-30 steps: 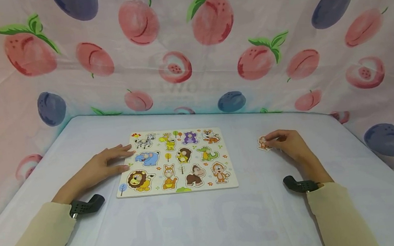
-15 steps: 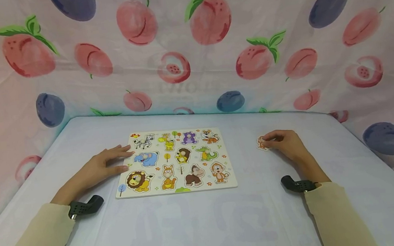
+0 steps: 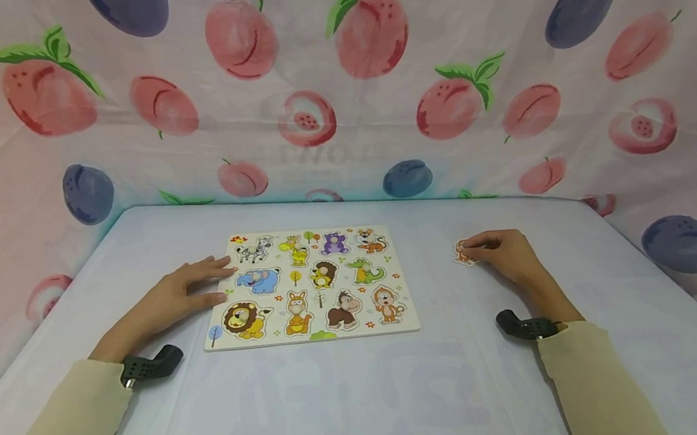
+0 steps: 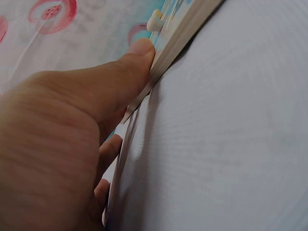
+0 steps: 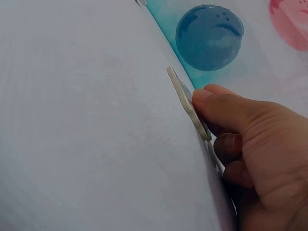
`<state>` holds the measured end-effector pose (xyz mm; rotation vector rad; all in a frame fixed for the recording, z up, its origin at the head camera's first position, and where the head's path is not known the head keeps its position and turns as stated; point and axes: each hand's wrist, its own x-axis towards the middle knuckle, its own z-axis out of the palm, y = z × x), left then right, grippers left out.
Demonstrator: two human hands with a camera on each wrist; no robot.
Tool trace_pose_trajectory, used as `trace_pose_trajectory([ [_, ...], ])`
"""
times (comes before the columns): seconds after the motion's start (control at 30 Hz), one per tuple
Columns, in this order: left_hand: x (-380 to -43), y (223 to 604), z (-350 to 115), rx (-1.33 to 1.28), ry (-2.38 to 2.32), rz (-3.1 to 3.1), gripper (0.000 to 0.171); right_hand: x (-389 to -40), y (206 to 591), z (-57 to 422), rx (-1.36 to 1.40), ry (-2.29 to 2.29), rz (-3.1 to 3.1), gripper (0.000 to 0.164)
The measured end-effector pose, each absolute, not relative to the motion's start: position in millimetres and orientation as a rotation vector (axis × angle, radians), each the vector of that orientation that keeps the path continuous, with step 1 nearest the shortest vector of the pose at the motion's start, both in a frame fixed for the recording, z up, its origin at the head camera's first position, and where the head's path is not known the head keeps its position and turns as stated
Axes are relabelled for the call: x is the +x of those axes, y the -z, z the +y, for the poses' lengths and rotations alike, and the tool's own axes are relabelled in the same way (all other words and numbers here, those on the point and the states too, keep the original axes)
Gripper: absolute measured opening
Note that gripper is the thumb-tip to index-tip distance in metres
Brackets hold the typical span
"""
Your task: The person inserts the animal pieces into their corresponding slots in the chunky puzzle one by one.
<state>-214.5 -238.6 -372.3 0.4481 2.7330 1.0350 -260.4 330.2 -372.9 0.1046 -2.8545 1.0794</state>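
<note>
A flat wooden animal puzzle board [image 3: 351, 332] lies on the table. My left hand [image 3: 179, 294] rests at its left edge with fingers loosely extended, and the thumb touches the board's edge in the left wrist view. To the right of the board, my right hand [image 3: 511, 256] pinches a small orange-brown puzzle piece [image 3: 461, 253] between thumb and fingers, its knob hidden by them. In the right wrist view that thin wooden piece [image 5: 185, 103] shows edge-on, low over or on the cloth. Several animals on the board carry knobs, such as the lion [image 3: 240, 319]; the monkey picture [image 3: 388, 305] sits bottom right.
The table [image 3: 344, 404] is covered with a white cloth. A fruit-patterned curtain [image 3: 316, 49] hangs along its back and sides. Dark camera mounts sit on the left wrist [image 3: 152, 365] and the right wrist [image 3: 525, 326].
The whole head view has shifted slightly to the left. Both hands, the board and the pinched piece otherwise hold their places.
</note>
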Motion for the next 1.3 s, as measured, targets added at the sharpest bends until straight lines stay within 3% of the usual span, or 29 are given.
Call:
trace_pose_trajectory([
  [1.3, -213, 368, -237, 0.448, -1.047, 2.725, 0.058, -261, 353, 310, 0.237, -1.241, -2.804, 0.03],
])
